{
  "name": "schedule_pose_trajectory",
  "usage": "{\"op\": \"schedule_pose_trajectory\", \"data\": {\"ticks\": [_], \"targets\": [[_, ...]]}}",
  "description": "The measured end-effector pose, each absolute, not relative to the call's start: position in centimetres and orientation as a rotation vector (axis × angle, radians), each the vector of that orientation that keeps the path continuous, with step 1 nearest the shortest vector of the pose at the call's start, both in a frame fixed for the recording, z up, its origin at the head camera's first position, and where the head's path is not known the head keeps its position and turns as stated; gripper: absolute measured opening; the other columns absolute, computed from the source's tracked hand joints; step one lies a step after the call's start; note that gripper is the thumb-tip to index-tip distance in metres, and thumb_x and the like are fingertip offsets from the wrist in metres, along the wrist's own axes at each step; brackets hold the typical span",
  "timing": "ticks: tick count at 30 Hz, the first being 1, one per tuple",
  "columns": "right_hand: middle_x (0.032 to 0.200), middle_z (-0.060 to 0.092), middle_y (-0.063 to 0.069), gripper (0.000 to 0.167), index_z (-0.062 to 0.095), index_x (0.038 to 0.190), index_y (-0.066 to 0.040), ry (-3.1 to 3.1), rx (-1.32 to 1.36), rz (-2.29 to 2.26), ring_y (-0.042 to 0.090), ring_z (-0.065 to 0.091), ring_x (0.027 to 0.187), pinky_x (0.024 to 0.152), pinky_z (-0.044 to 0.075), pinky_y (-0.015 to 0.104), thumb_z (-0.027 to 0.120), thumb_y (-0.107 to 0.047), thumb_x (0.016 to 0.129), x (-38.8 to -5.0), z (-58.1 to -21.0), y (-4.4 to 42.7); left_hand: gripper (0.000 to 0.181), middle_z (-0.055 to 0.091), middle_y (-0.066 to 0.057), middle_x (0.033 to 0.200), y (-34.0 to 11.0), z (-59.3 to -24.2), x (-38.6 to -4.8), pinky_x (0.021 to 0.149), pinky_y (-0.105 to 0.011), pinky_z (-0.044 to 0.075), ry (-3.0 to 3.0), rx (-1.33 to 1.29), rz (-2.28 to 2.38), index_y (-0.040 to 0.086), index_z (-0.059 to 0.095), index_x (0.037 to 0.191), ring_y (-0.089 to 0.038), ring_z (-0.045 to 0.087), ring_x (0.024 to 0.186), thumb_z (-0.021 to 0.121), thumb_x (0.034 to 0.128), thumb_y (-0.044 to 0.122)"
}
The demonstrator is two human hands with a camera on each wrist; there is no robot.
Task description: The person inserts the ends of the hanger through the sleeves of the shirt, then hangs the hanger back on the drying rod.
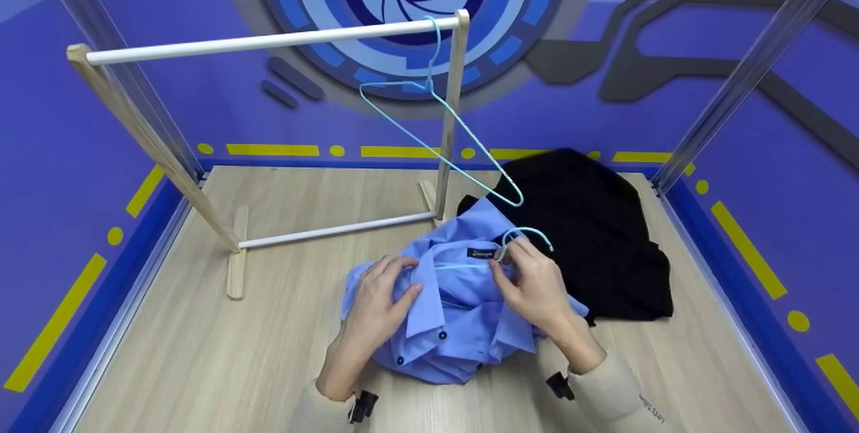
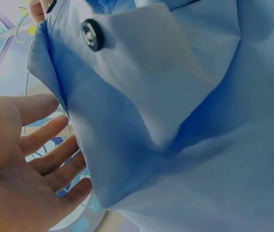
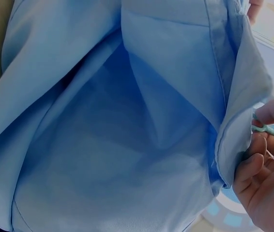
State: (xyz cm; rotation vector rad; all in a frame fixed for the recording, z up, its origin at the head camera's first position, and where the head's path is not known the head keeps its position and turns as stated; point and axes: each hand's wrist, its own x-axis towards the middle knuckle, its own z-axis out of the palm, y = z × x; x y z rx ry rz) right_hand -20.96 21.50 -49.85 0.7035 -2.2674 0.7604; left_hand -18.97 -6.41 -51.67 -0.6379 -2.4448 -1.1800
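In the lower middle, the right hand (image 1: 533, 280) pinches a thin light-blue hooked hanger (image 1: 527, 229); the left hand (image 1: 380, 299), fingers apart, touches a blue cloth collared shirt (image 1: 463, 329).

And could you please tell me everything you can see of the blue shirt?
The blue shirt looks like smooth cloth, with a pointed collar, dark round buttons and a dark label inside the collar. It lies rumpled and open on the wood-grain table, against a black garment. A turquoise hanger, pinched by the right hand, is partly inside; the left hand touches the collar's edge.
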Motion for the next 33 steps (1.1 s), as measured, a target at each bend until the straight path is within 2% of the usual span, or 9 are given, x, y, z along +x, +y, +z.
{"op": "schedule_pose_trajectory", "data": {"ticks": [11,25,33], "targets": [[0.082,0.054,-0.004,0.015,0.062,0.084,-0.014,-2.279,0.709,0.739,0.005,0.045,0.060,0.050,0.040,0.027,0.075,-0.011,0.089,-20.88,-49.94,21.40,0.030,0.068,-0.010,0.118,-6.45,-51.90,-18.82,0.101,-0.056,0.042,-2.502,-0.602,-1.108,0.002,0.069,0.123,-0.031,0.061,0.118,0.072,0.0952,0.012],[0.085,0.057,-0.005,0.014,0.064,0.085,-0.014,-2.283,0.735,0.747,0.004,0.047,0.062,0.051,0.041,0.026,0.076,-0.011,0.088,-20.92,-49.95,21.31,0.015,0.070,-0.007,0.102,-6.57,-52.15,-19.13,0.087,-0.046,0.052,-2.457,-0.624,-1.140,0.003,0.073,0.105,-0.024,0.067,0.096,0.077,0.0912,0.006],[0.085,0.057,-0.005,0.014,0.064,0.085,-0.013,-2.273,0.739,0.764,0.005,0.047,0.061,0.052,0.041,0.027,0.077,-0.009,0.087,-20.85,-49.98,21.18,0.014,0.070,-0.006,0.099,-6.52,-52.15,-19.17,0.085,-0.042,0.052,-2.460,-0.624,-1.139,0.004,0.072,0.103,-0.022,0.066,0.094,0.078,0.0906,0.007]]}}
